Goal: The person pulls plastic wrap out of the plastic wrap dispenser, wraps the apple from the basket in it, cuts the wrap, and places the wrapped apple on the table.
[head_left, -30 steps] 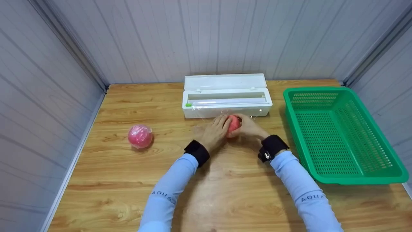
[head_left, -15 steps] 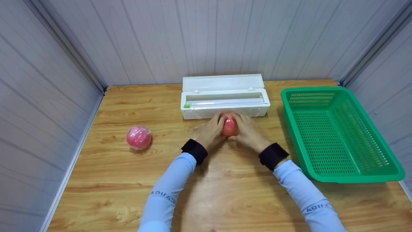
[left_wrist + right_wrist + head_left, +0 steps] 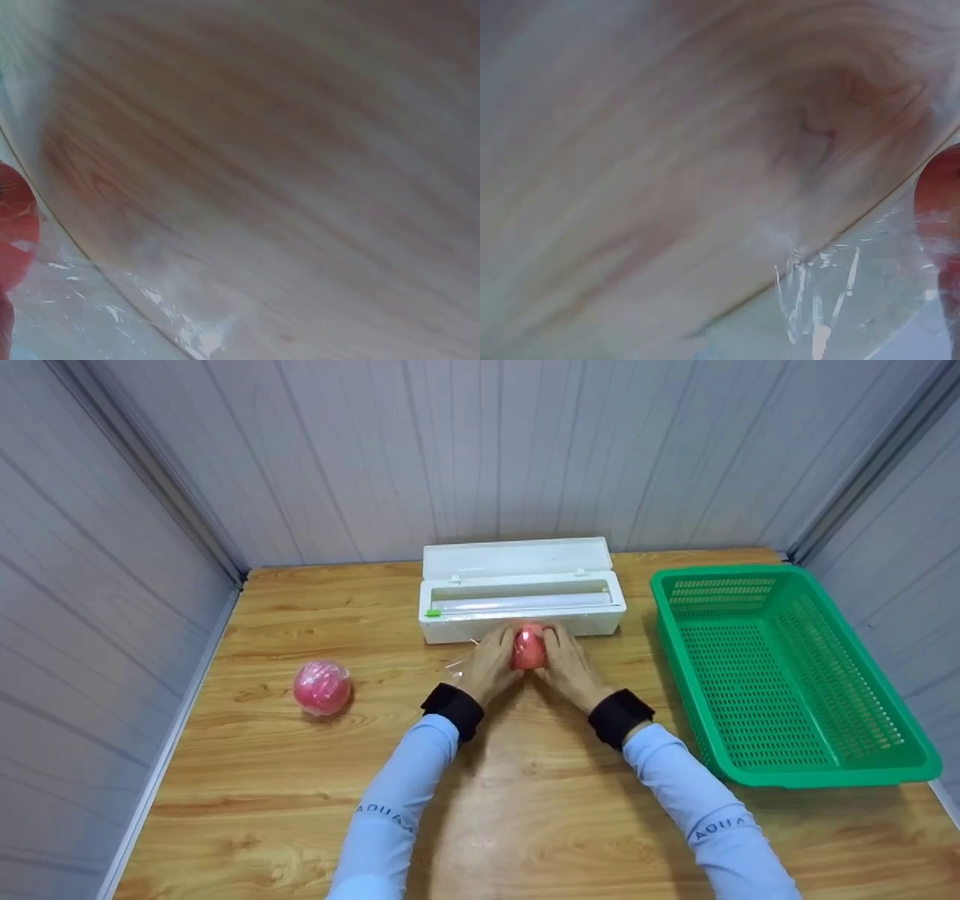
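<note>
Both hands hold a round red fruit, apple-like (image 3: 529, 651), right in front of the white cling film box (image 3: 525, 627). My left hand (image 3: 491, 666) grips its left side, and my right hand (image 3: 571, 669) curls round the right side. Clear cling film (image 3: 810, 300) spreads about the fruit, wrinkled and shiny in both wrist views. At the left edge of the left wrist view, part of the red fruit (image 3: 15, 225) shows. Fingertips on its far side are hidden. Off to the left sits a pink-red ball-shaped fruit (image 3: 322, 688) wrapped in film.
The box's lid (image 3: 517, 558) stands raised at the back, a film roll (image 3: 525, 603) inside and a green slide cutter (image 3: 433, 613) on its front edge. A green plastic basket (image 3: 675, 675) stands at the right. Grey panel walls (image 3: 465, 450) enclose the wooden table (image 3: 262, 780).
My right hand has shifted from the fruit's far right to a grip mirroring the left. The fruit has moved slightly left between the hands. The head view has tilted a little.
</note>
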A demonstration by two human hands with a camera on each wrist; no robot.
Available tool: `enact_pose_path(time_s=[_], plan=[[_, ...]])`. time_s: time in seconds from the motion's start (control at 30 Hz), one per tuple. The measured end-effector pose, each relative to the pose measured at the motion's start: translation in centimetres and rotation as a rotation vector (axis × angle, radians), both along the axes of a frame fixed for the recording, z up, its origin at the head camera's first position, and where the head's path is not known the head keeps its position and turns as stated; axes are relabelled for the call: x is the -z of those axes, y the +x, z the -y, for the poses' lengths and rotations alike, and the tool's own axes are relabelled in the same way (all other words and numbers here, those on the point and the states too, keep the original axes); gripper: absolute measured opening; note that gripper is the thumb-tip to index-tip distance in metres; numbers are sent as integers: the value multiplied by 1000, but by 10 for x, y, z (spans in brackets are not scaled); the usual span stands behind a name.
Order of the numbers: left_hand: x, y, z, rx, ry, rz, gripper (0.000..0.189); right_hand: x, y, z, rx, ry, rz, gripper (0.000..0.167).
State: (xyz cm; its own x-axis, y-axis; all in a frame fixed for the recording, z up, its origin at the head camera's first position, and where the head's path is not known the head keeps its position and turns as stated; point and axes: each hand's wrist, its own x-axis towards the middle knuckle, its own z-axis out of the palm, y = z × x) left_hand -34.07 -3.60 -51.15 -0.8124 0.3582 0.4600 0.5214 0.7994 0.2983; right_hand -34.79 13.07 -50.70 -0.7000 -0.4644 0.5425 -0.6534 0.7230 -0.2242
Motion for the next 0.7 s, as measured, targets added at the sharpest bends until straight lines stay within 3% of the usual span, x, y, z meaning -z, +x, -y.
enact_pose_path(time_s=[0.17,0.5,0.7], plan=[[0,0,1,-9,56,35,64,-4,-2,-1,3,-46,119,62],[-6,-4,5,-10,169,196,64,-10,-11,-1,-12,-113,258,69],[-10,-8,3,-9,271,272,60,-18,-17,-4,-20,-144,409,70]])
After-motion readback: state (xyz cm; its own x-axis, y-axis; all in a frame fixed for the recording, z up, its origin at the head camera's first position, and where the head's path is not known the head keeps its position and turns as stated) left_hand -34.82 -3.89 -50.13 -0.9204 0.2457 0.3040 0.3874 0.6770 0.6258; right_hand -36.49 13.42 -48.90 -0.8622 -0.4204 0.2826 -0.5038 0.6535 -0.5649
